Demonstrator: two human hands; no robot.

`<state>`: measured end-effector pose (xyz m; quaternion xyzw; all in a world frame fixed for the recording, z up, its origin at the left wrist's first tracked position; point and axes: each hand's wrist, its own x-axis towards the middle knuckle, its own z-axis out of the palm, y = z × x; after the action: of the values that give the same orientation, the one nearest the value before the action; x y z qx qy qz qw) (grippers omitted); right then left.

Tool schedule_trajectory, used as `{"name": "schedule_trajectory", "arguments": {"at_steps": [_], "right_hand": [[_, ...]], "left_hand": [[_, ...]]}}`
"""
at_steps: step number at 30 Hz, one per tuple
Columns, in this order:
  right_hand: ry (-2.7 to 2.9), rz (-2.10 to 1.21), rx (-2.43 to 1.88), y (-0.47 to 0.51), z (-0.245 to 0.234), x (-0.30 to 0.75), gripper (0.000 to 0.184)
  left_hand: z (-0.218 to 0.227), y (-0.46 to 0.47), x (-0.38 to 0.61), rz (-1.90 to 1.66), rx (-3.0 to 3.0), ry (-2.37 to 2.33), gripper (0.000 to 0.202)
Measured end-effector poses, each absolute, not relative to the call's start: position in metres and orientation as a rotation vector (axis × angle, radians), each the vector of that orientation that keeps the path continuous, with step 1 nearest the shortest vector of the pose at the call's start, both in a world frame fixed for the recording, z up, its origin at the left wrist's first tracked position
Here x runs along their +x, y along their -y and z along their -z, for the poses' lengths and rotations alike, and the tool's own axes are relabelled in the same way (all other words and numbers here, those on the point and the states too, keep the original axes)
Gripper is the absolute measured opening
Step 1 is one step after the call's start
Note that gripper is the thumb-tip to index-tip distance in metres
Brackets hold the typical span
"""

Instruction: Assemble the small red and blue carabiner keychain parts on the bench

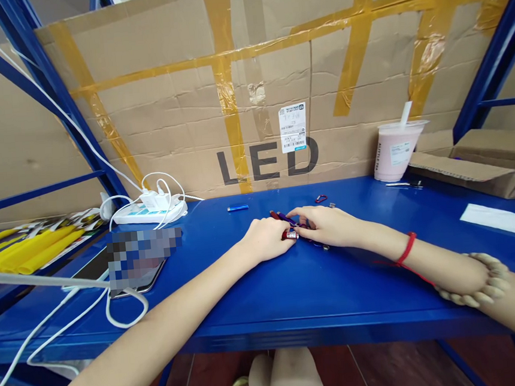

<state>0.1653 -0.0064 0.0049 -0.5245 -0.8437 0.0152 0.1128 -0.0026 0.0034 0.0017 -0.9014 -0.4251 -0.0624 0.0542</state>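
Both my hands rest together on the blue shelf top (pixel 293 292). My left hand (pixel 266 238) is curled, its fingertips pinching a small red and silver cylinder (pixel 290 234). My right hand (pixel 330 225) lies over a small heap of red and purple metal pieces (pixel 281 217), fingers closed around some of them. A red carabiner (pixel 320 199) lies just behind my right hand. A small blue cylinder (pixel 238 208) lies apart to the left. My right wrist wears a red string and a bead bracelet.
A white power strip (pixel 148 211) with chargers and cables sits at the back left, a phone (pixel 131 270) lies before it. A lidded pink drink cup (pixel 397 151) stands back right beside cardboard boxes (pixel 484 164). White paper (pixel 503 221) lies right. Taped cardboard forms the back wall.
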Motion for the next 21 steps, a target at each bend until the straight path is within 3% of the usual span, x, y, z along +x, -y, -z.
{"name": "schedule_trajectory", "arguments": {"at_steps": [21], "right_hand": [[2.526,-0.051,-1.47,0.0063,-0.0038,0.1676,0.042]], "left_hand": [[-0.0028,-0.0038,-0.0021,0.163,-2.741,1.274,0.029]]}}
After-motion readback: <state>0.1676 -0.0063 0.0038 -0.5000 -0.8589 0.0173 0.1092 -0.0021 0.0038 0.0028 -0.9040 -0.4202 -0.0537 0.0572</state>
